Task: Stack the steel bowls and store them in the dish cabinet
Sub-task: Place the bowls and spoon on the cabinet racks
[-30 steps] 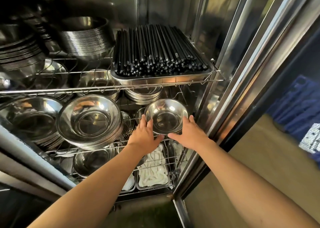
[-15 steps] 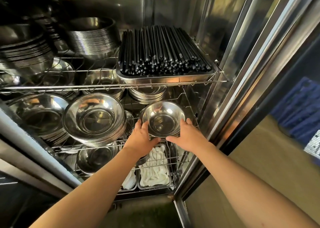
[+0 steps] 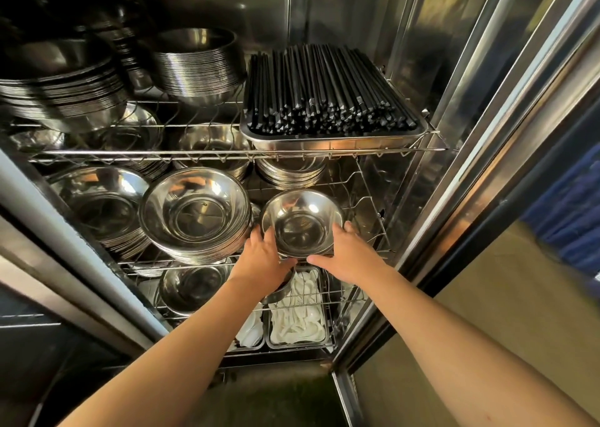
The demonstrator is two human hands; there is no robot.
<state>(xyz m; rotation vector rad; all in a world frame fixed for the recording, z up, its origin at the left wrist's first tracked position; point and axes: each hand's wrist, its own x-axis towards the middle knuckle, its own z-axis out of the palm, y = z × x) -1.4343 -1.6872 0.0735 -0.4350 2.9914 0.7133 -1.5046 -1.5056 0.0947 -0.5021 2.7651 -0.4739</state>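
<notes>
**Bowls held at the middle rack**

Left hand [image 3: 263, 255] and right hand [image 3: 344, 254] clasped stacked steel bowls [image 3: 302, 223] from both sides on the wire rack [image 3: 373, 231], beside a larger shiny stack [image 3: 194, 212]. Black chopsticks [image 3: 324, 92] lay above.

The left hand [image 3: 263, 254] and right hand [image 3: 349, 254] cover the near wall of the bowl [image 3: 302, 222], so whether its base rests on the rack [image 3: 373, 241] cannot be told. The left wrist hides part of a dish [image 3: 279, 288] on the shelf below. The plate stack [image 3: 58, 85] at upper left is cut by the frame edge, and its back is lost in shadow. Bowls [image 3: 211, 140] behind the tray [image 3: 334, 142] are half hidden. The blue object [image 3: 571, 212] at right is blurred and cut off.
</notes>
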